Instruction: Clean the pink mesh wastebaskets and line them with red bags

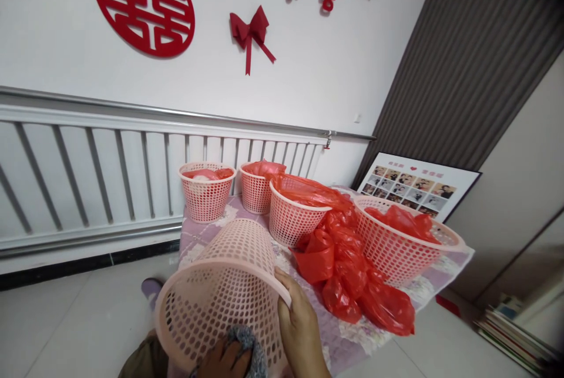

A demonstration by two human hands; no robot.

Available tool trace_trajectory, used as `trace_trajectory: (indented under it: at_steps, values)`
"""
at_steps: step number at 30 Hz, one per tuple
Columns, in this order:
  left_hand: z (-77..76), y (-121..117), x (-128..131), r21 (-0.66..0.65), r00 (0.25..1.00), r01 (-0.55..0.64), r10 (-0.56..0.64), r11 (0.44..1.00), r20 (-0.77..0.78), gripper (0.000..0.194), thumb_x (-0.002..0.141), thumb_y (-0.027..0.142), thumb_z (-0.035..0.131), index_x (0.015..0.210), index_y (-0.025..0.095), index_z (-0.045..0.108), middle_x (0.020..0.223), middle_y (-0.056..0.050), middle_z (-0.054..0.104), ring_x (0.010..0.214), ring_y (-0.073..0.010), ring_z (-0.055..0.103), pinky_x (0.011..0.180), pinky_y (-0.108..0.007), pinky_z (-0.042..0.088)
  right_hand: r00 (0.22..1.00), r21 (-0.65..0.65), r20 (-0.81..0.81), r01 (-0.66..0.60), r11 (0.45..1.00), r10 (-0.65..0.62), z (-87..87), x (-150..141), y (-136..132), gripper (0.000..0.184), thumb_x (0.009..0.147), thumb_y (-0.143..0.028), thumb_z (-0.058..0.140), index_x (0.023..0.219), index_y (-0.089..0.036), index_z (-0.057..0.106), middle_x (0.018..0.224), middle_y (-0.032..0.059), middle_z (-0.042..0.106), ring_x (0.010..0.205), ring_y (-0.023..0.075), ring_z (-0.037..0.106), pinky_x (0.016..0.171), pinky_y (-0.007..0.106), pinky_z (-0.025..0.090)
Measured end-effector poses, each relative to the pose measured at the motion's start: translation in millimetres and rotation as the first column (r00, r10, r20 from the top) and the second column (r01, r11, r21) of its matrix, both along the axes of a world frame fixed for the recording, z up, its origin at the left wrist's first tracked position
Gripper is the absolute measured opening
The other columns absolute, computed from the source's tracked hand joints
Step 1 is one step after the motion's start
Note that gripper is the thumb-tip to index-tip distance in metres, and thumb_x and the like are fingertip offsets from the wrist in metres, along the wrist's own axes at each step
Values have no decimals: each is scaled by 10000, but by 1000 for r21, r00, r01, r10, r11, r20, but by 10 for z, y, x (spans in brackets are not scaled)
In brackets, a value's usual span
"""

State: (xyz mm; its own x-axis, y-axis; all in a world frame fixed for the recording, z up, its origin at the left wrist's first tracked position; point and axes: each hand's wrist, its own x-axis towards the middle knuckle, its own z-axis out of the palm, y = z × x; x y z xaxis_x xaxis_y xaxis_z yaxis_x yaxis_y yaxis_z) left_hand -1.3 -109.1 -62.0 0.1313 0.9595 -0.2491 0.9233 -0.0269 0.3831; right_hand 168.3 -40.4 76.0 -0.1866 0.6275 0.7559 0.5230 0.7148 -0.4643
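A pink perforated plastic basket (240,248) lies tipped in front of me, its wide mouth facing me and its base pointing toward the wall. My right hand (301,326) grips the rim on the right side, fingers wrapped round the edge. Inside the mouth, my left hand (225,360) presses a grey, patterned cloth (252,347) against the lower inner wall. Part of the cloth is hidden under the fingers, and the left wrist is cut off by the frame's bottom edge.
Several similar baskets (207,198) holding red plastic bags stand on a cloth-covered table (332,337). A heap of red bags (348,272) spills between them. Behind runs a white radiator (101,160). A photo board (418,181) leans at the right. One purple slipper (152,288) is on the floor.
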Motion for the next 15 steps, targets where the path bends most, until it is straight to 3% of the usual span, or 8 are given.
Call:
trace_trajectory:
  at_steps: [8,15]
  values:
    - [217,259,306,181,998,63,-64,981,0,453,913,279,403,1330,402,530,1372,-12,586,1271,-296,520,1013,-455,484,999,-38,39,-3,999,4,231,89,132,411,795,-90,439,1117,-181,678,1116,101,720,1038,216,676,937,404,546]
    - [229,164,239,239,979,170,-192,956,71,360,869,290,496,1196,360,630,1196,12,680,1054,-175,610,897,-281,500,997,-134,81,3,991,8,251,55,174,417,776,-79,421,1091,-167,679,1110,106,718,1040,225,669,935,413,537]
